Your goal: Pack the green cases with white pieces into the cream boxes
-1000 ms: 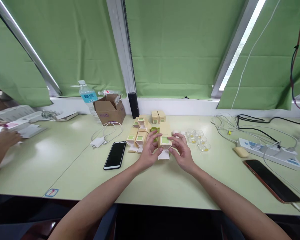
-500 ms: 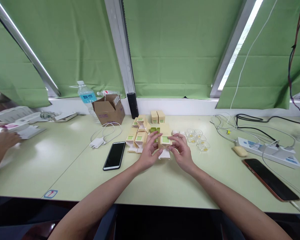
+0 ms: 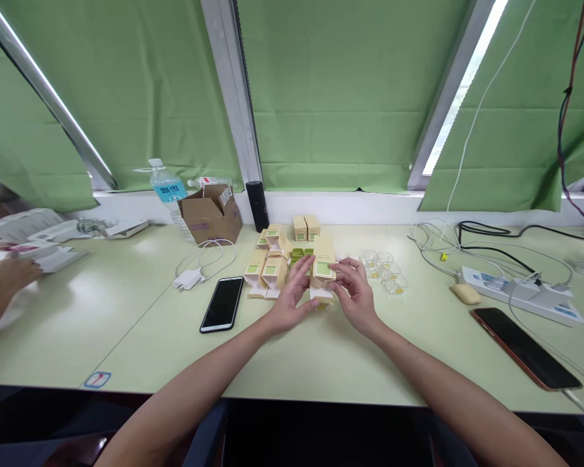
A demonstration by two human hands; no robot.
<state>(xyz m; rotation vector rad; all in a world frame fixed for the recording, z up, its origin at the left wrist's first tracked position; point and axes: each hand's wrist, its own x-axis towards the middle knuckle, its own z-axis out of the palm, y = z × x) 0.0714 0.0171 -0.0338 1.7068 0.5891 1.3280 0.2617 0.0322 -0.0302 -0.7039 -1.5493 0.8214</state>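
A small tan cardboard box [image 3: 324, 271] with a green panel stands in front of me, its white-lined flap open towards me. My left hand [image 3: 292, 298] is curved along the box's left side, fingertips at its edge. On the other side, the fingers of my right hand [image 3: 355, 292] pinch its right edge. Under the flap, something clear with a yellow spot [image 3: 322, 307] shows in part. Close to my left hand are several similar open boxes [image 3: 275, 271] and green pieces [image 3: 299, 253]. Clear plastic containers [image 3: 384, 267] with yellow spots lie right of my right hand.
A black phone [image 3: 222, 303], a white charger [image 3: 189, 279] and a brown carton [image 3: 211, 217] are to the left. Two closed small boxes [image 3: 306, 227] stand behind. A power strip [image 3: 520, 295] and another phone [image 3: 525, 347] lie right. Another person's hand [image 3: 14, 275] is far left.
The box in my hands has shifted slightly right. The clear thing with a yellow spot now shows beneath its flap. My right fingers have moved slightly along the box's edge.
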